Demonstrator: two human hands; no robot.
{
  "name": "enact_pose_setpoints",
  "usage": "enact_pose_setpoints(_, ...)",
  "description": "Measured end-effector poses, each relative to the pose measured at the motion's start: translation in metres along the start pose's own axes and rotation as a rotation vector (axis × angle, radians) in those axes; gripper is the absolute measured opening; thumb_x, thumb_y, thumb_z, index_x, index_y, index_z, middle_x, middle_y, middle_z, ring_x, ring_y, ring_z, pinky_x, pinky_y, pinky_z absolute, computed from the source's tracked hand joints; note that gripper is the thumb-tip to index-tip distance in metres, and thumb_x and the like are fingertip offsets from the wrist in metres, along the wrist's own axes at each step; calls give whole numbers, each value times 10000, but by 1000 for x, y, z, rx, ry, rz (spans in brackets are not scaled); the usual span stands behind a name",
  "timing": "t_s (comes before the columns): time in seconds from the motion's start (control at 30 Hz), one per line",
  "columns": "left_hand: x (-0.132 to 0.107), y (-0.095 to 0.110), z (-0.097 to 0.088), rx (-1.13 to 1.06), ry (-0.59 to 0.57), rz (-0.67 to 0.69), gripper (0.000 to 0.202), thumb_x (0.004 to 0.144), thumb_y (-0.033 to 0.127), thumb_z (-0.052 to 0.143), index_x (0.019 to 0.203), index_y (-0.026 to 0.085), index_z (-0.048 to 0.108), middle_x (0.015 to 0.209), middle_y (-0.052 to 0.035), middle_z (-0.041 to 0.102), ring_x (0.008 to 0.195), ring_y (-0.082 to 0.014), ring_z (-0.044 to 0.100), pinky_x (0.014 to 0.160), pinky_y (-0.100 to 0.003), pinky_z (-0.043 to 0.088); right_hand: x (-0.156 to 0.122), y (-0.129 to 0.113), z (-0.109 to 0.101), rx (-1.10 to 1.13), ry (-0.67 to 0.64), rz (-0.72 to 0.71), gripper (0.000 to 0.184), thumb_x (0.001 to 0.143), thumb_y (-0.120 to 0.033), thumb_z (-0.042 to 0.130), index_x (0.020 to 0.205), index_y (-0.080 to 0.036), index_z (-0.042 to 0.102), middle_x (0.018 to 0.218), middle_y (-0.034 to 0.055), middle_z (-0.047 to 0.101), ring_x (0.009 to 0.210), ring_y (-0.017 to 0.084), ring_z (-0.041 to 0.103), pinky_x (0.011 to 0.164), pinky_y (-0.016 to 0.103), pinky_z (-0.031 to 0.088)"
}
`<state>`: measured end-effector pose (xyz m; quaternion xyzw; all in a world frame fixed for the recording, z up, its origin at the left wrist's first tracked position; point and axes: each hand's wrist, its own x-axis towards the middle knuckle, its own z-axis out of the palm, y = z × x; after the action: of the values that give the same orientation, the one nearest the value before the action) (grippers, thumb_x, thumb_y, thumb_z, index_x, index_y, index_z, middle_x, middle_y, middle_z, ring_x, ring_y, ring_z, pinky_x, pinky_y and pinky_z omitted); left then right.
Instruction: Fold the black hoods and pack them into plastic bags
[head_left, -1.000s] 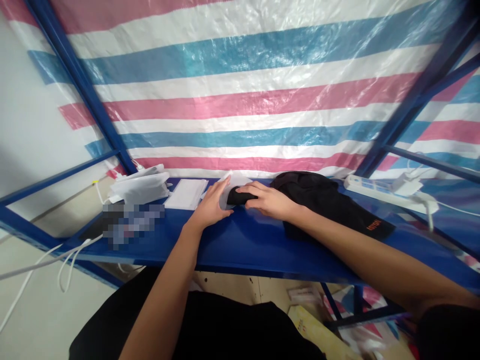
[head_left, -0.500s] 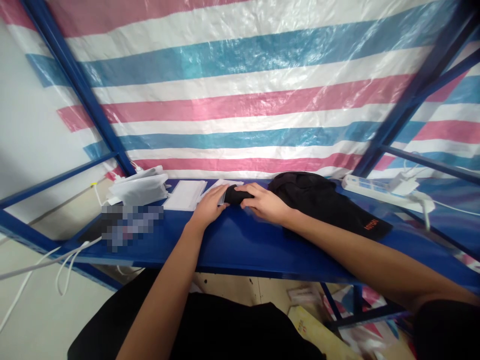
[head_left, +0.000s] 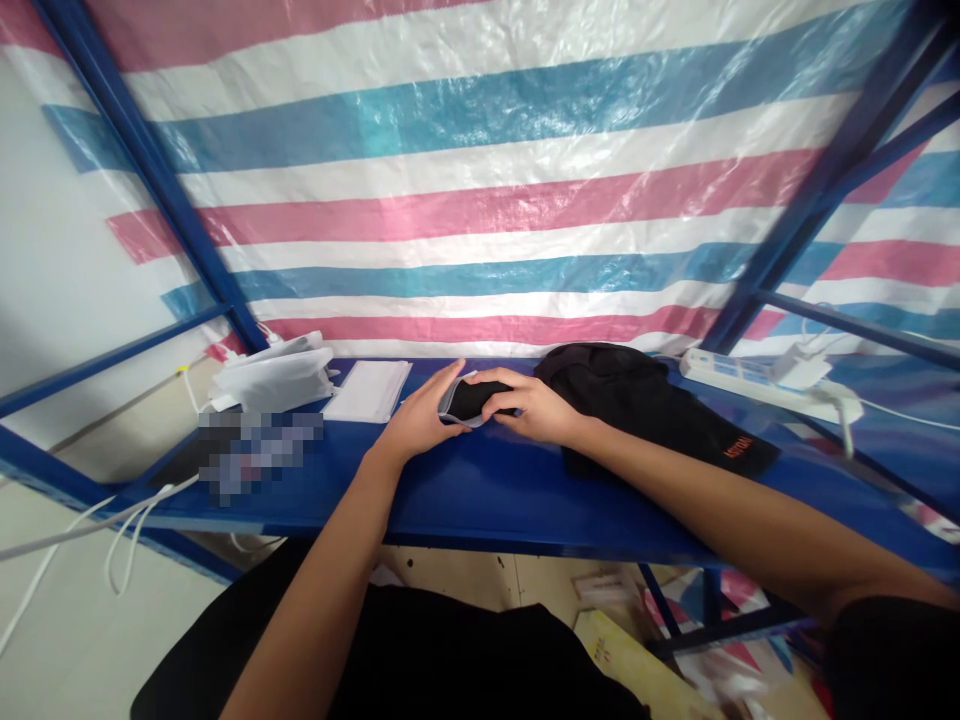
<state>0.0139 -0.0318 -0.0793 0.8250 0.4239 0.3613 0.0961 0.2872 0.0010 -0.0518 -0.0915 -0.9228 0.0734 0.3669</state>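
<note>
Above the middle of the blue shelf, my left hand (head_left: 421, 412) curves round the side of a clear plastic bag (head_left: 454, 418), thumb below and fingers above. The bag's mouth surrounds the left end of a small folded black cloth (head_left: 474, 399). My right hand (head_left: 534, 404) grips that cloth from the right, its fingers bent over the top. Whether the cloth is a sock or another garment I cannot tell. Left of my hands lies a stack of flat clear bags (head_left: 369, 390). A larger black garment (head_left: 637, 400) with orange lettering lies to the right.
White folded packets (head_left: 274, 372) stand at the shelf's left end, near loose white cables (head_left: 124, 535). A white power strip (head_left: 772, 385) with plugs lies at the right. Blue posts (head_left: 142, 165) frame the shelf (head_left: 480, 500), before a striped plastic sheet (head_left: 480, 200).
The bag's mouth has come round the end of the black cloth and now shows wider. My left hand has spread further from its thumb, and the right hand has stayed on the cloth.
</note>
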Motion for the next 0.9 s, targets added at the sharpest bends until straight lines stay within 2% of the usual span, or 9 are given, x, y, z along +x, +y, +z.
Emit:
enact_pose_setpoints(0.07,-1,0,0,23,33,0,986,864,358,893,1720,308,406,1731,-109,493,1554,-372,532,1254,-514,486,1,-2,3,85,40,29,242,981,-90,691,1023,-276,840,1500,84,684,1394,285,676,1191,473,566)
enact_pose_setpoints(0.13,-3,1,-1,40,45,15,803,911,370,842,1638,290,511,1618,-107,618,1460,-362,625,1191,-506,536,0,-3,6,123,61,32,230,996,-112,702,1050,-285,843,1501,81,684,1408,285,669,1217,479,547)
enact_pose_setpoints(0.23,-4,7,-1,68,28,21,608,931,404,816,1496,288,624,1427,-90,741,1303,-354,725,1076,-478,598,-2,-1,8,135,21,3,223,1028,-147,695,1113,-290,842,1549,88,653,1460,286,631,1247,481,524)
enact_pose_setpoints(0.33,-4,10,0,93,2,15,522,940,389,789,1436,298,654,1362,-73,764,1250,-342,746,1042,-462,609,-2,0,5,153,-35,-13,199,1042,-202,717,1167,-292,843,1573,100,619,1495,286,595,1267,479,503)
enact_pose_setpoints(0.5,-2,4,0,189,56,-61,538,889,278,781,1412,282,653,1364,-74,758,1267,-353,733,1056,-480,602,1,1,-6,108,-86,39,308,1035,-253,751,1318,-347,826,1666,103,492,1584,331,478,1295,538,452)
enact_pose_setpoints(0.6,-3,3,-1,184,74,-95,546,876,259,781,1406,285,653,1347,-69,763,1237,-349,745,1044,-488,612,1,3,-8,61,-76,39,418,1079,-222,659,1462,-371,739,1594,117,553,1519,316,541,1257,549,494)
enact_pose_setpoints(0.7,-4,6,0,115,63,-53,626,890,306,814,1486,309,622,1440,-74,732,1302,-345,723,1108,-504,594,0,5,-6,35,-2,69,546,1067,-226,668,1597,-332,591,1502,134,638,1417,317,622,1214,556,534)
enact_pose_setpoints(0.8,-3,9,3,50,81,16,742,919,445,849,1590,293,572,1557,-110,668,1418,-360,660,1201,-524,543,-3,9,-2,50,51,104,516,1023,-201,708,1521,-293,610,1430,141,670,1331,316,663,1099,509,612)
enact_pose_setpoints(0.9,-2,10,8,7,69,95,723,977,533,798,1620,294,572,1608,-98,638,1484,-343,615,1267,-519,497,-8,14,3,45,66,124,421,988,-186,735,1393,-277,665,1351,135,671,1211,286,698,951,430,661)
